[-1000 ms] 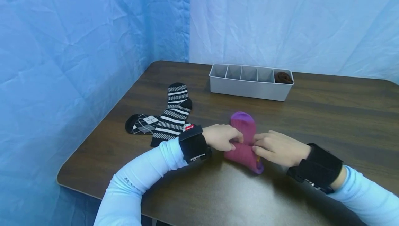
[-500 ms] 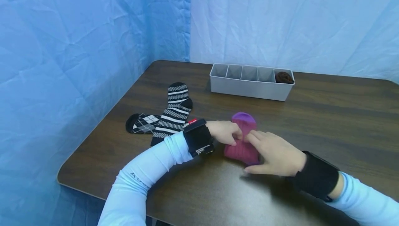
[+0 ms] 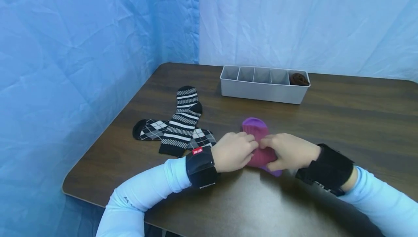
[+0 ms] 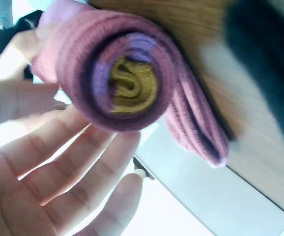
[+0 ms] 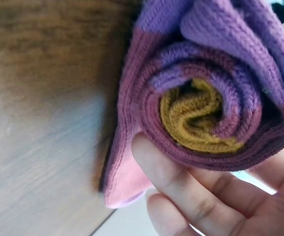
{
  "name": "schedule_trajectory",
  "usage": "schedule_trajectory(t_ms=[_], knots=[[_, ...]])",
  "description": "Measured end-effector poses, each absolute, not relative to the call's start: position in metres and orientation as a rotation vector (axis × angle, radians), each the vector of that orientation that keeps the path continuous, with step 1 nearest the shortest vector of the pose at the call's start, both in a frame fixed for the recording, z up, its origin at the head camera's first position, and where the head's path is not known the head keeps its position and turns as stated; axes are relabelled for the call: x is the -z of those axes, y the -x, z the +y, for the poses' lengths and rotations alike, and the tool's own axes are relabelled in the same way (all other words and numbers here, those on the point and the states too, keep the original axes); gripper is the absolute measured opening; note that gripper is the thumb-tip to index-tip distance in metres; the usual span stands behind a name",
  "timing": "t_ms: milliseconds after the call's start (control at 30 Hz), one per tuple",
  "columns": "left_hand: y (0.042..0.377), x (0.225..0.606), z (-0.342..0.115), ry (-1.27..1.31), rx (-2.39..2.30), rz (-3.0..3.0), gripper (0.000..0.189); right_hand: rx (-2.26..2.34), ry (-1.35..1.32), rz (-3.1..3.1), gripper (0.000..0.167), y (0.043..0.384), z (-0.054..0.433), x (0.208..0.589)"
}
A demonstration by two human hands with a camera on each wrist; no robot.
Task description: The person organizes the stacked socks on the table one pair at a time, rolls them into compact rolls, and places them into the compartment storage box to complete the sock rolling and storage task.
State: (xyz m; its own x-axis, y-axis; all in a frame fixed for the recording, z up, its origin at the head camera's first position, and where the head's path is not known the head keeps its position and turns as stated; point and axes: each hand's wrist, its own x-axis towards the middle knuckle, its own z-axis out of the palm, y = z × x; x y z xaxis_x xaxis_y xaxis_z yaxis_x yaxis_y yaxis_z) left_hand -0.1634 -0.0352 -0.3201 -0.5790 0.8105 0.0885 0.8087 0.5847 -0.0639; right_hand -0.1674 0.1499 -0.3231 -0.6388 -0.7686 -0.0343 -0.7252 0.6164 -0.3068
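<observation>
A pink sock [image 3: 257,131] with a purple toe lies on the table in the head view, its near part rolled up toward the toe. The coiled end of this sock [image 4: 66,51] faces the left wrist camera, with mustard yellow fabric at its core. My left hand [image 3: 233,151] grips the left end of the roll, its fingers [image 4: 90,162] along one side. From the right, my right hand [image 3: 289,151] holds the other end between thumb and fingers. A loose purple flap sticks out below the roll, near the right thumb. The palms hide parts of the sock.
Left of the hands, a black-and-white striped sock [image 3: 181,121] lies across an argyle sock [image 3: 151,130]. A grey divided box [image 3: 261,91] stands at the back, with a brown rolled sock [image 3: 298,79] in its rightmost compartment. Blue sheets [image 3: 98,48] hang behind the table.
The right hand came off the sock with fingers spread, then took hold of the roll again. My left hand has shifted slightly toward me. The near part of the sock is now rolled tighter.
</observation>
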Motion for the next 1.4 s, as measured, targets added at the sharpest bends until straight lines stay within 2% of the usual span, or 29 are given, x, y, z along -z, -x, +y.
schedule_trajectory(t_ms=[267,467,833,967,1067,1167,1300,1400], knots=[[0.162,0.324,-0.033,1.358,-0.128,-2.709,0.036,0.481,1.158,2.570,0.022,0.177,0.154,0.321],[0.180,0.320,-0.029,1.364,0.069,-2.912,0.029,0.394,1.167,2.719,0.032,0.175,0.155,0.320],[0.235,0.314,-0.031,1.488,0.595,-3.325,0.029,0.254,1.456,2.975,0.060,0.165,0.144,0.321],[0.244,0.316,-0.035,1.568,0.756,-3.352,0.028,0.215,1.451,2.965,0.061,0.168,0.140,0.323],[0.240,0.316,-0.038,1.562,0.776,-3.333,0.027,0.232,1.401,2.934,0.058,0.172,0.138,0.321],[0.228,0.315,-0.039,1.437,0.712,-3.277,0.030,0.248,1.358,2.884,0.053,0.177,0.138,0.317],[0.201,0.313,-0.038,1.255,0.458,-3.044,0.033,0.281,1.288,2.823,0.048,0.183,0.138,0.312],[0.182,0.314,-0.036,1.217,0.201,-2.834,0.034,0.288,1.218,2.805,0.044,0.186,0.137,0.309]])
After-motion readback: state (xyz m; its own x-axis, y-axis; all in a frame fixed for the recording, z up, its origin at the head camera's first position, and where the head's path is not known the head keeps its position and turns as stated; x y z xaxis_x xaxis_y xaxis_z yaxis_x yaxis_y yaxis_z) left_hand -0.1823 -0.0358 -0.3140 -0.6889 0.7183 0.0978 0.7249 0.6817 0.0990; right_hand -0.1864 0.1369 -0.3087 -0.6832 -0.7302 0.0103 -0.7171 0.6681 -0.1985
